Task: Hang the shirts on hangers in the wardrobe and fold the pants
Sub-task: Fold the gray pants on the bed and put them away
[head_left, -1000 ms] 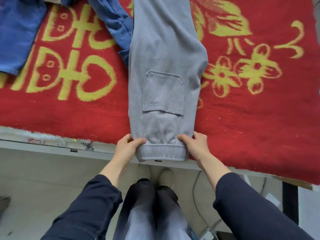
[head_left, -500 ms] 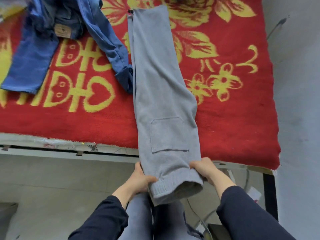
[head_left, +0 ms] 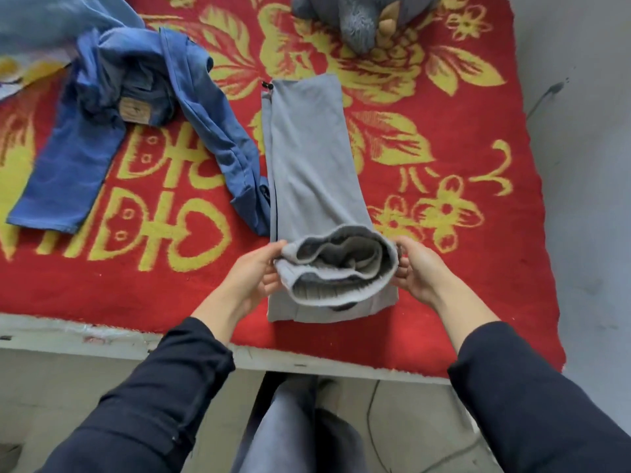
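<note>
Midway through folding: the left hand (head_left: pixel 254 276) and right hand (head_left: pixel 418 269) each pinch a side of the grey pants (head_left: pixel 307 158) cuff end, doubled over on the red blanket (head_left: pixel 461 285). Beside them, blue jeans (head_left: pixel 102 131) lie unfolded; no shirts or wardrobe visible.

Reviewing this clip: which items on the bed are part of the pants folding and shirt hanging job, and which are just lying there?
In the job:
grey sweatpants, cuffs held by left hand and right hand
blue jeans

Lying about:
grey plush toy
red floral blanket
</note>
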Tool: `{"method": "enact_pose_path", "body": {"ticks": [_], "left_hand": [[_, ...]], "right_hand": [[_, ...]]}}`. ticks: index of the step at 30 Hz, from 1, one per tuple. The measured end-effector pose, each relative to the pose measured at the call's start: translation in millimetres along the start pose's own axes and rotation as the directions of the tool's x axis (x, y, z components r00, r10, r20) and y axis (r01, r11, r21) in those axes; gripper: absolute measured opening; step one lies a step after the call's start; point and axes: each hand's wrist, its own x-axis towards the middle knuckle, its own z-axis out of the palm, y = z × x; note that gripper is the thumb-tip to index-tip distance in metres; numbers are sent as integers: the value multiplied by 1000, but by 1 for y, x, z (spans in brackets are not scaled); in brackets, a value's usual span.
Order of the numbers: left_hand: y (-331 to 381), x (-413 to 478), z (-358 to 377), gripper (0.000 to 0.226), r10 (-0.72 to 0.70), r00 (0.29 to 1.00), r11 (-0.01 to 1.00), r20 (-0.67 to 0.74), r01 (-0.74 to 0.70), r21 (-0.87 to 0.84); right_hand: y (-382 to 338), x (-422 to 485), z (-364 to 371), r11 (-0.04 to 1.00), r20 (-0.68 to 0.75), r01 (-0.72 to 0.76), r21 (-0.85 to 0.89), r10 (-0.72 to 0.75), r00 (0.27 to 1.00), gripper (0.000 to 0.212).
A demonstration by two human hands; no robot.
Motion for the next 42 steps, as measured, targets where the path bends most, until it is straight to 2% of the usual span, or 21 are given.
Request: {"method": "enact_pose_path", "body": {"ticks": [3,5,8,12,19,24,25,27,28,29,30,31,32,33,34,35,36,37,40,42], "left_hand": [[43,43,2,18,-27,999,997,-26,25,-70],[70,71,3,20,-71,997,993,-36,67,-99],[108,109,2,25,-114,993,983,-21,110,-148],[143,152,3,24,-113,994,987,-10,111,-113],[212,213,5,44,-72,997,995,-19,70,-69],[267,256,14,47,81,997,995,-3,-81,-49],[273,265,16,43,142,990,987,20,-140,-80],[270,279,19,30,276,959,953,62,-265,-144],[260,286,21,27,335,940,939,57,-328,-105],[245,291,22,33,394,918,919,39,-395,9],[225,295,21,46,462,887,865,27,-457,207],[200,296,17,58,528,847,737,55,-490,465],[172,295,13,65,574,808,513,133,-482,710],[144,290,9,65,587,775,228,234,-436,871],[118,285,4,64,572,753,-36,325,-373,927],[97,278,1,62,544,747,-219,383,-314,924],[80,273,-3,62,521,754,-306,400,-272,912],[69,267,-6,62,510,768,-331,387,-240,913],[54,249,-10,64,499,788,-356,361,-193,914],[45,233,-10,65,471,792,-373,389,-221,901]], "right_hand": [[-42,33,27,989,-1,11,149,-11,1000,27],[-65,59,43,985,-10,1,175,1,1000,26],[-91,98,64,995,-19,8,100,-6,1000,31],[-114,146,85,993,-11,112,-43,-113,994,17],[-171,211,111,966,-24,228,-118,-232,972,6],[-222,253,135,928,-28,358,-107,-362,932,17],[-228,260,139,919,0,384,-88,-386,923,26],[-230,275,141,911,92,405,-83,-397,913,67],[-225,279,139,899,131,412,-151,-395,909,82],[-215,280,137,861,167,431,-269,-399,901,89],[-201,280,134,775,202,463,-430,-418,886,88],[-183,278,128,621,249,494,-609,-442,862,84],[-163,276,122,406,314,510,-758,-459,831,79],[-143,273,116,186,386,509,-840,-455,803,75],[-123,269,109,15,444,502,-865,-443,779,71],[-105,265,101,-99,479,487,-868,-426,767,68],[-89,260,93,-160,485,463,-872,-411,772,65],[-75,254,83,-184,471,434,-882,-395,789,64],[-38,232,55,-268,447,370,-890,-340,828,64],[-20,218,41,-320,462,368,-873,-302,834,66]]}}
